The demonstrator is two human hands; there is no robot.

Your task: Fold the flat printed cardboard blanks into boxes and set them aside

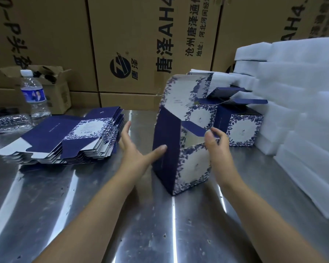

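A shiny steel table [46,196] stands before a wall of tall brown corrugated cartons [133,44] printed in black. The left hand [135,149] has straight, spread fingers. Its thumb tip touches the navy side wall of a half-folded cardboard box [180,149], which is navy blue with white floral panels. The right hand [215,143] curls thumb and fingers in a pinch on a navy flap at the box's open top. The box stands upright on the table between both hands, its tall lid panel raised behind.

To the left lies a stack of flat navy-and-white printed blanks [65,141]. Behind the right hand stand folded boxes [241,130] of the same print, top flaps open, beside piled white foam sheets [302,111]. Far left are an upright clear water bottle [35,95] and a small open brown carton [59,99].
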